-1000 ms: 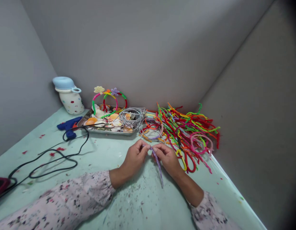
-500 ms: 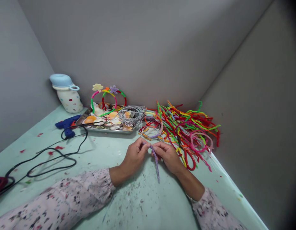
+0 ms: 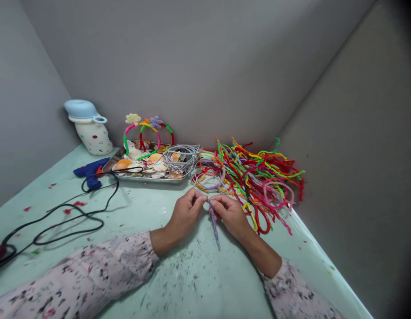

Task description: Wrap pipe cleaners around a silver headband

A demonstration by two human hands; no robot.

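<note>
A purple pipe cleaner (image 3: 215, 225) is pinched between my two hands, its free end hanging toward me above the table. My left hand (image 3: 184, 212) grips its upper end between thumb and forefinger. Close beside it, my right hand (image 3: 231, 216) pinches the same pipe cleaner, with thumb and forefinger pressed together. Part of the pipe cleaner is hidden behind my fingers. Just beyond my hands lie loops of grey wire (image 3: 210, 182).
At the back right spreads a heap of coloured pipe cleaners (image 3: 258, 168) with red-handled scissors (image 3: 263, 221). A metal tray (image 3: 149, 180) holds shells, wire coils and flower-topped hoops (image 3: 142, 125). Leftward are a blue glue gun (image 3: 91, 172), black cable (image 3: 89, 215) and a bottle (image 3: 94, 137).
The whole view has shifted slightly. Both hands keep pinching the purple pipe cleaner with the fingertips a little closer together; its hanging end has barely moved.
</note>
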